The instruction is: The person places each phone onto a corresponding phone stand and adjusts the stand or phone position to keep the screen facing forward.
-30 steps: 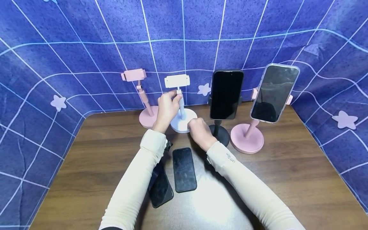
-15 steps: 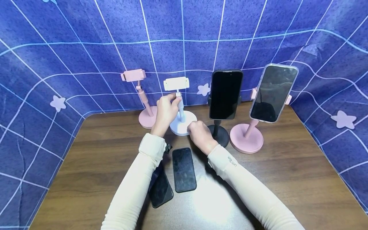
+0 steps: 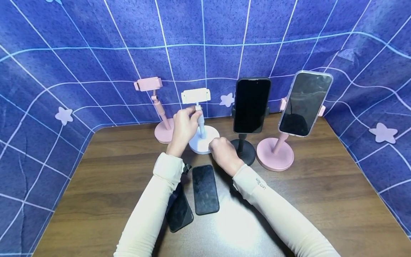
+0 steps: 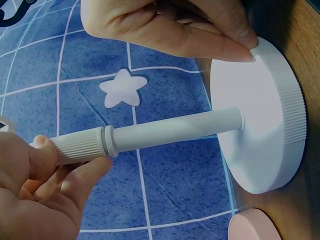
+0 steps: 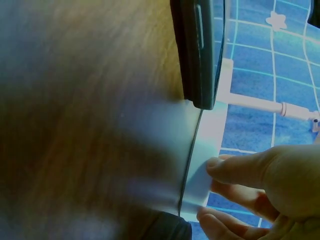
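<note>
A white phone stand (image 3: 199, 147) stands upright near the back of the table, its holder at the top without a phone. My left hand (image 3: 184, 127) grips the ribbed upper part of its post (image 4: 80, 145), thumb and fingers around it. With thumb and fingertips, my right hand (image 3: 224, 152) pinches the edge of the round base (image 4: 252, 125). The right wrist view shows the thumb (image 5: 235, 169) against the base's rim. Just right of my right hand is a black phone stand (image 3: 244, 151), which holds a black phone (image 3: 252, 106) upright.
A pink stand (image 3: 165, 131) without a phone is left of the white one. At right, another pink stand (image 3: 275, 157) holds a phone (image 3: 306, 103) in a clear case. Two dark phones (image 3: 206, 189) lie on the wooden table (image 3: 109, 178), one partly under my left forearm. Blue star-patterned cloth (image 3: 96, 64) hangs behind.
The white stand has slid slightly toward me, and my left hand has come back with it. My right hand stays at the base's edge, almost in place. Other stands and phones have not moved.
</note>
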The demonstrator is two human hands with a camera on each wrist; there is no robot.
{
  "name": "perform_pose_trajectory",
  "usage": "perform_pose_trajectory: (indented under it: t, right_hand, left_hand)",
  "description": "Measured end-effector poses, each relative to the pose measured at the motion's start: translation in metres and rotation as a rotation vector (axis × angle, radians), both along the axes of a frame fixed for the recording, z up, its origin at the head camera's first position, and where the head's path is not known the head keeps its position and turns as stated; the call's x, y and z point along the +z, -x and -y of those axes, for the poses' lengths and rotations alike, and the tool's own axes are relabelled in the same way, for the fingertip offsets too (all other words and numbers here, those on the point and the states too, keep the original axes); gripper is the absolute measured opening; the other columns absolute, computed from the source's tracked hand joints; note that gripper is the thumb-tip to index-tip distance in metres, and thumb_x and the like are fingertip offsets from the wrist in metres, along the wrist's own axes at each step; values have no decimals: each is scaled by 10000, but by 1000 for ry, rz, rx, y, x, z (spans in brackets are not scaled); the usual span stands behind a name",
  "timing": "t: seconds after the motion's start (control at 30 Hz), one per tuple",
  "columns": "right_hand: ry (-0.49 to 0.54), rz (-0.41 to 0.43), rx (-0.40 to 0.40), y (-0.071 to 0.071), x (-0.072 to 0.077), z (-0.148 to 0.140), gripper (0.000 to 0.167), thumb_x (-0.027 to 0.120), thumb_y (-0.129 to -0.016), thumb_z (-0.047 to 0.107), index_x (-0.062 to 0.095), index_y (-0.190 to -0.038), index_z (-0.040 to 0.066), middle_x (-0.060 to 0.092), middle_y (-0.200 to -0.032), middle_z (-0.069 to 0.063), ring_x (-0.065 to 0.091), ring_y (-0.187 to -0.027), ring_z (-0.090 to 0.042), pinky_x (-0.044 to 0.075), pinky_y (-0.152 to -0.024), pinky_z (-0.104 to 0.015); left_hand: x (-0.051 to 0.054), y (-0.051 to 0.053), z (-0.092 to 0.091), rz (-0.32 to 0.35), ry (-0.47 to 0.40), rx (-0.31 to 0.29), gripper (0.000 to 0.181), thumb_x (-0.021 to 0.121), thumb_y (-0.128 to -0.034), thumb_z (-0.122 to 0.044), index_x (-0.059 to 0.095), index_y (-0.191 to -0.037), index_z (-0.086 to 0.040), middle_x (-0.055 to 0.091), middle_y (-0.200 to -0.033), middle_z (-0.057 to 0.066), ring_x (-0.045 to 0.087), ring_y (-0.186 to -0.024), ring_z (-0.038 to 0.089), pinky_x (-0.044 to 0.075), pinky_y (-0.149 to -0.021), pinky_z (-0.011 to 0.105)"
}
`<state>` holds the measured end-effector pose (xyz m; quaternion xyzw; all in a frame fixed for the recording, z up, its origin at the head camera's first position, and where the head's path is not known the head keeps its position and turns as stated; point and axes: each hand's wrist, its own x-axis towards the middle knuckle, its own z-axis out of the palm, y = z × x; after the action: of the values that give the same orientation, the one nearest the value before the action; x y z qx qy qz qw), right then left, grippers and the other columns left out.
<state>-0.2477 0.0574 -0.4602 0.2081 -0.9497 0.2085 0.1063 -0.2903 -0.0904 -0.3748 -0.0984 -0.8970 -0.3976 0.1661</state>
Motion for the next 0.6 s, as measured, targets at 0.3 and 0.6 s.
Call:
perform_pose_trajectory:
  t: [0.3, 0.6]
  right_hand:
    - [22, -8, 6, -7, 2, -2, 291, 662, -856, -92, 721, -636, 88, 693, -691, -47, 542, -623, -174, 532, -596, -395]
    - [27, -14, 7, -14, -1, -1, 258, 658, -841, -94, 749, -673, 79, 705, -721, -57, 629, -662, -193, 558, -612, -403]
  left_hand:
    - [-2, -7, -2, -24, -23, 7, 270, 649, -1018, -199, 750, -1211, -39, 761, -1170, 134, 709, -1139, 336, 534, -999, 490]
    - [-5, -13, -1, -6, -59, 6, 277, 643, -1020, -175, 736, -1228, -18, 757, -1174, 152, 706, -1154, 322, 552, -988, 474]
